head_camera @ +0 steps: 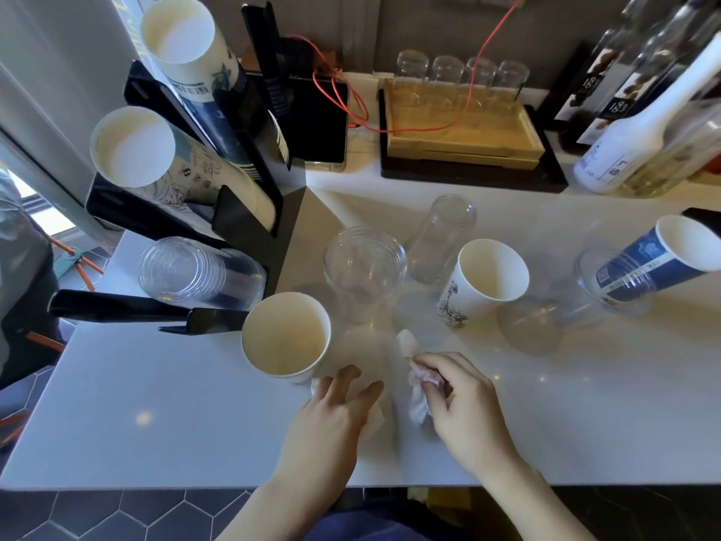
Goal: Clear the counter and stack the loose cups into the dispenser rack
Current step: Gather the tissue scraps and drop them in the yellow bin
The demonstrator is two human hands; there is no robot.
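A black dispenser rack (249,232) at the left holds two sleeves of paper cups and a sleeve of clear cups (199,273). Loose on the white counter (156,404) stand a white paper cup (286,337), a clear plastic cup (364,273), an upturned clear cup (444,238), a printed white paper cup (483,281), and a blue paper cup (659,255) lying inside a clear cup (612,283). My right hand (464,404) pinches a crumpled white tissue (419,388). My left hand (335,411) lies on the counter beside it, fingers spread over another bit of tissue.
A wooden tray (464,138) with several upturned glasses sits at the back, an orange cable draped over it. A black tablet (324,123) lies left of the tray. Tall bottles (640,123) crowd the back right. The counter's front edge is close to me.
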